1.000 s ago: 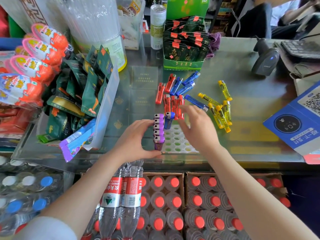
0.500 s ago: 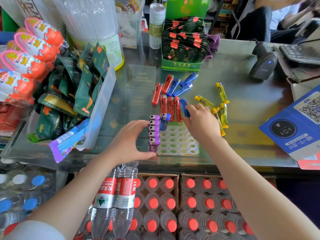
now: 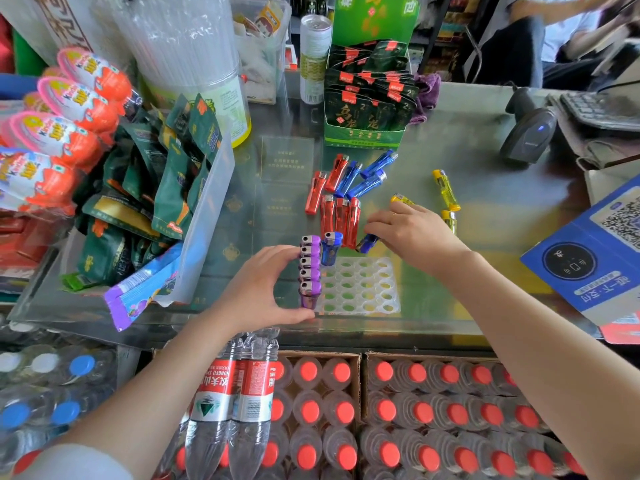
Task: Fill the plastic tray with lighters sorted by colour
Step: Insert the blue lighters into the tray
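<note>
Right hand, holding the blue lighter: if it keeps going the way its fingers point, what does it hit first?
The right hand points left with a blue lighter; first in line are probably the red lighters, then the upright blue lighter in the tray. Depth unclear.

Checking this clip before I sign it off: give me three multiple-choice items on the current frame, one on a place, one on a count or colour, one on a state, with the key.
1. Where do the purple lighters stand in the plastic tray?
A. Leftmost column
B. Rightmost column
C. Nearest row

2. How many blue lighters stand upright in the tray?
A. None
B. One
C. Three

3. What is the right hand doing?
A. Resting flat and empty on the counter
B. Holding a blue lighter in its grip
C. Holding a yellow lighter

Key:
1 A, the purple ones form a line down the tray's left edge, beside the left hand.
2 B, a single standing blue lighter sits next to the purple column's far end.
3 B, the held blue lighter pokes out below its curled fingers.
</note>
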`<state>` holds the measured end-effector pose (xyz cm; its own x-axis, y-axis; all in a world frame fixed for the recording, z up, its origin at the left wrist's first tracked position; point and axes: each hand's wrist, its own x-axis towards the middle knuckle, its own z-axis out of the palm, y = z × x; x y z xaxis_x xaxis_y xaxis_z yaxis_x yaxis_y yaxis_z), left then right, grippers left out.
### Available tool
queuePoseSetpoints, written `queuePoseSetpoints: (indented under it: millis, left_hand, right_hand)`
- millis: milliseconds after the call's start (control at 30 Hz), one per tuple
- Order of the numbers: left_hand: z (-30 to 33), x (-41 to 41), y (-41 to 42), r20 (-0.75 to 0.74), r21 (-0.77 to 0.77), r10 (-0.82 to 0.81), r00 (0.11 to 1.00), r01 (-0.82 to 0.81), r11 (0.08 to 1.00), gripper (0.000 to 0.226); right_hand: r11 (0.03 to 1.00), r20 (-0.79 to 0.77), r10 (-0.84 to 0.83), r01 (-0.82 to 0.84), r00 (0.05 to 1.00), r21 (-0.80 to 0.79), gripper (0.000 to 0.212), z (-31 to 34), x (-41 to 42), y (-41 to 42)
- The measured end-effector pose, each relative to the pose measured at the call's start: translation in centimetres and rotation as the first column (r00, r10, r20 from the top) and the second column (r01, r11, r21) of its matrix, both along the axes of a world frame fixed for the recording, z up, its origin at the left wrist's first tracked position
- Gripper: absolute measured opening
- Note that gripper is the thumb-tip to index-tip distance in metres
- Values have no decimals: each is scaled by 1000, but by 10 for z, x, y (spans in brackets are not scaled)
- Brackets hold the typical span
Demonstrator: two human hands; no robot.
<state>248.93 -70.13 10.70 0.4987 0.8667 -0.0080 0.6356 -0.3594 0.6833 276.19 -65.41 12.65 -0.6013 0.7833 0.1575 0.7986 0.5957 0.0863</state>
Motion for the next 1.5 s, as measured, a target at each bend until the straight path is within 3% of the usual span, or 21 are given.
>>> queuePoseSetpoints:
  millis: [67, 133, 200, 267, 333, 533, 667, 833, 967, 1133, 1267, 1500]
  left_hand:
    - [0, 0, 0, 4, -7, 2, 1000, -2, 1000, 76]
    - [-1, -1, -1, 1, -8, 4, 1000, -4, 1000, 76]
    - [0, 0, -1, 2, -13, 11, 1000, -11, 1000, 78]
    - [2, 1, -1, 8, -13, 20, 1000, -20, 1000, 81]
    - [4, 2, -1, 15, -6, 27, 1000, -27, 1000, 84]
    - [9, 3, -4, 38, 12, 30, 999, -30, 999, 81]
    - [5, 2, -3, 41, -1, 11, 999, -11, 1000, 78]
    - [-1, -2, -4, 58, -23, 23, 998, -22, 1000, 75]
    - [2, 0, -7, 94, -24, 22, 995, -20, 1000, 70]
    - [2, 0, -7, 75, -21, 30, 997, -28, 999, 77]
    - [2, 0, -7, 68, -19, 32, 997, -30, 999, 78]
    - [3, 1, -6, 44, -45, 23, 999, -21, 999, 76]
  right_hand:
    - [1000, -52, -3, 3, 999, -1, 18, -4, 4, -3]
    - [995, -286, -97, 85, 953, -54, 11, 0, 1, -12]
    - [965, -589, -262, 197, 765, -174, 11, 8, -10, -26]
    - [924, -761, -382, 202, 525, -325, 6, 18, -27, -43]
    - [890, -786, -450, 142, 425, -433, 9, 20, -47, -60]
    - [829, -734, -550, 153, 399, -538, 9, 1, -79, -75]
    - [862, -727, -504, 222, 465, -456, 8, 4, -88, -77]
    - [879, -588, -457, 240, 667, -411, 19, 11, -87, -74]
    - [920, -430, -388, 311, 815, -240, 25, 16, -88, -71]
    - [921, -506, -389, 340, 770, -191, 23, 11, -92, -76]
    - [901, -578, -431, 294, 692, -319, 18, 14, -89, -72]
    - [953, -422, -301, 276, 855, -122, 24, 6, -82, -68]
